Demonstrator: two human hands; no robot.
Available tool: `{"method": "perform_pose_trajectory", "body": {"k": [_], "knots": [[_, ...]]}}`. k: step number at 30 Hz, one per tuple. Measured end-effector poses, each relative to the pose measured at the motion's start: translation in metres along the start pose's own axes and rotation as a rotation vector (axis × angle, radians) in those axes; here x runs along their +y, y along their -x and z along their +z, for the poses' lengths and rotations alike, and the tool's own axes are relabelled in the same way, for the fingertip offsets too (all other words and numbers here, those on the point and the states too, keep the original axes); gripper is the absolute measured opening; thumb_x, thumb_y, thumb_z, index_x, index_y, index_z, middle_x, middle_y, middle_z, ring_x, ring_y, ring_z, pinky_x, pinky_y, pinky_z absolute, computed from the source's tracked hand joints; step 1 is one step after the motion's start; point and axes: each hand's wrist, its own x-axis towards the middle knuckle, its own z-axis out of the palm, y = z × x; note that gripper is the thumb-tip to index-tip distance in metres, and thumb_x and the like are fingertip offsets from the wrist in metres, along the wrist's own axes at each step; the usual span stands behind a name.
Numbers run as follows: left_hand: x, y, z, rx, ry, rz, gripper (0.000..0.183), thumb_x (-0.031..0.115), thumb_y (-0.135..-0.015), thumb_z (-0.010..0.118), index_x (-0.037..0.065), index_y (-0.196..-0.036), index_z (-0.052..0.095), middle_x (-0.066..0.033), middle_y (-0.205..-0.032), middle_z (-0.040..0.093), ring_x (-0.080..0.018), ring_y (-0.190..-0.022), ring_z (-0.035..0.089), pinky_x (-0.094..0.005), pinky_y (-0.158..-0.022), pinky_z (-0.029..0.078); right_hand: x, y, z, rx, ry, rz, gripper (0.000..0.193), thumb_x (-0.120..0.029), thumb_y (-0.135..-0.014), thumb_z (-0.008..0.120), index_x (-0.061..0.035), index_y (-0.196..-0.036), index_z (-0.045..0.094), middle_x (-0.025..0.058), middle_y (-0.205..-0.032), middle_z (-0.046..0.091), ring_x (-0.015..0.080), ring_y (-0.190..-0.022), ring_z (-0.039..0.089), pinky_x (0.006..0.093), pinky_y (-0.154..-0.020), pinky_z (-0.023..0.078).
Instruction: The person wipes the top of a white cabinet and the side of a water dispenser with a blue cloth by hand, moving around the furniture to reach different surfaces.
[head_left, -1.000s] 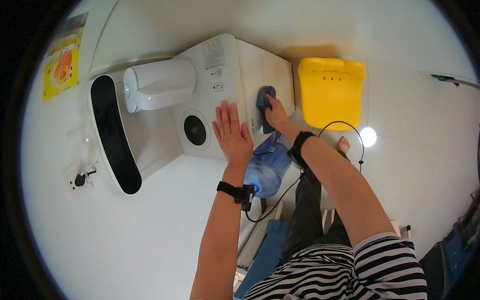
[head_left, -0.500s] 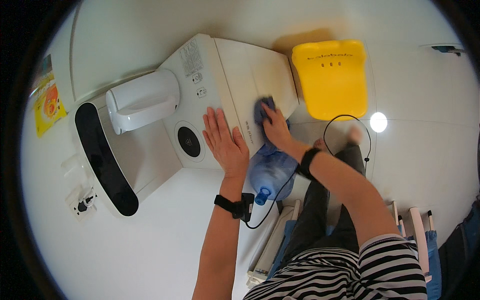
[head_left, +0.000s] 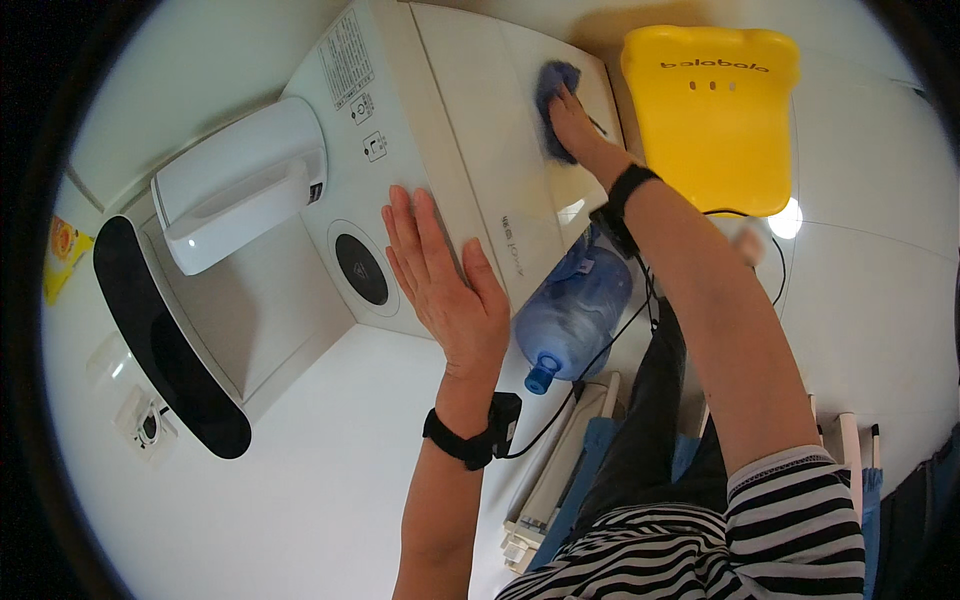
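Note:
A white water dispenser (head_left: 480, 110) with a round black button and a white kettle (head_left: 245, 185) on it fills the upper left. My left hand (head_left: 445, 285) lies flat on the dispenser's top near its front edge, fingers stretched out, holding nothing. On the front panel, toward its far right end, my right hand (head_left: 580, 128) presses a dark blue cloth (head_left: 556, 95) against the surface. The fingers of that hand are closed on the cloth and partly hidden by it.
A yellow plastic stool (head_left: 712, 130) stands right of the dispenser. Below the panel lies a blue water bottle (head_left: 575, 315). A thin black cable (head_left: 600, 352) runs between my wrist straps. Left, near the wall, are a socket (head_left: 148, 425) and a yellow packet (head_left: 62, 255).
My right hand and the cloth have moved away from me along the front panel, toward its far end. My left hand stays flat on top. The view has shifted.

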Motion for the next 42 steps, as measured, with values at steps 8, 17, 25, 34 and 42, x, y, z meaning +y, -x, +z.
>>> {"method": "perform_pose_trajectory", "body": {"k": [8, 17, 25, 34, 42], "knots": [[0.012, -0.008, 0.002, 0.0, 0.015, 0.057, 0.049, 0.012, -0.089, 0.042, 0.0, -0.135, 0.029, -0.0173, -0.141, 0.027, -0.0341, -0.131, 0.023, -0.0428, -0.105, 0.019, 0.117, 0.097, 0.005, 0.04, 0.216, 0.13, 0.051, -0.022, -0.092, 0.03, 0.0003, -0.137, 0.022, 0.0322, -0.136, 0.023, 0.0437, -0.127, 0.022, 0.0415, -0.107, 0.02], [0.006, -0.002, -0.003, -0.01, -0.025, 0.019, 0.051, 0.011, -0.088, 0.043, 0.001, -0.135, 0.028, -0.0173, -0.141, 0.026, -0.0343, -0.131, 0.022, -0.0451, -0.105, 0.018, -0.072, 0.11, 0.013, -0.039, -0.047, -0.305, 0.049, -0.021, -0.09, 0.037, -0.0108, -0.137, 0.026, 0.0347, -0.135, 0.022, 0.0448, -0.128, 0.021, 0.0406, -0.105, 0.021], [0.004, -0.003, 0.0, -0.023, 0.035, -0.005, 0.05, 0.012, -0.087, 0.043, 0.003, -0.135, 0.031, -0.0156, -0.143, 0.024, -0.0323, -0.133, 0.02, -0.0454, -0.106, 0.013, -0.08, -0.028, 0.005, 0.042, 0.142, -0.513, 0.046, -0.023, -0.091, 0.035, -0.019, -0.136, 0.029, 0.0316, -0.131, 0.032, 0.0468, -0.122, 0.03, 0.0434, -0.102, 0.029], [-0.002, -0.003, 0.001, -0.018, 0.116, -0.031, 0.05, 0.011, -0.086, 0.044, 0.0, -0.134, 0.032, -0.0184, -0.142, 0.024, -0.0358, -0.133, 0.019, -0.0482, -0.105, 0.014, 0.026, -0.065, -0.022, 0.098, 0.173, -0.095, 0.052, -0.026, -0.091, 0.033, -0.0111, -0.139, 0.019, 0.0254, -0.132, 0.034, 0.0402, -0.124, 0.031, 0.0395, -0.105, 0.026], [0.0, -0.005, 0.001, 0.003, 0.12, 0.018, 0.051, 0.011, -0.085, 0.045, 0.0, -0.134, 0.032, -0.0184, -0.142, 0.025, -0.036, -0.132, 0.021, -0.0482, -0.105, 0.015, 0.131, 0.04, -0.029, -0.007, 0.42, 0.261, 0.057, -0.029, -0.091, 0.04, -0.0065, -0.138, 0.019, 0.0176, -0.138, 0.028, 0.0353, -0.126, 0.029, 0.0422, -0.105, 0.025]]}}
